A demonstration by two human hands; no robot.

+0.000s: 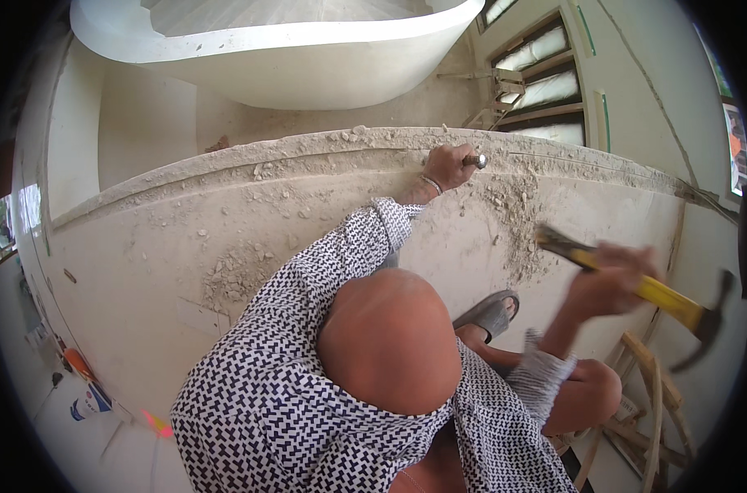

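Note:
My left hand is closed around a steel chisel, its round struck end showing beside my thumb. The chisel's other end is hidden by the hand, which is over the rubble-strewn ledge. Out to the right, my right hand grips a claw hammer by its yellow and black handle. The dark hammer head is on the far right, apart from the chisel, and the hand is slightly smeared by motion.
Broken mortar is scattered below the ledge, with another heap at left. Beyond stands a curved white wall. A sandalled foot is beneath me. Wooden pieces lie at lower right, and a white bucket at lower left.

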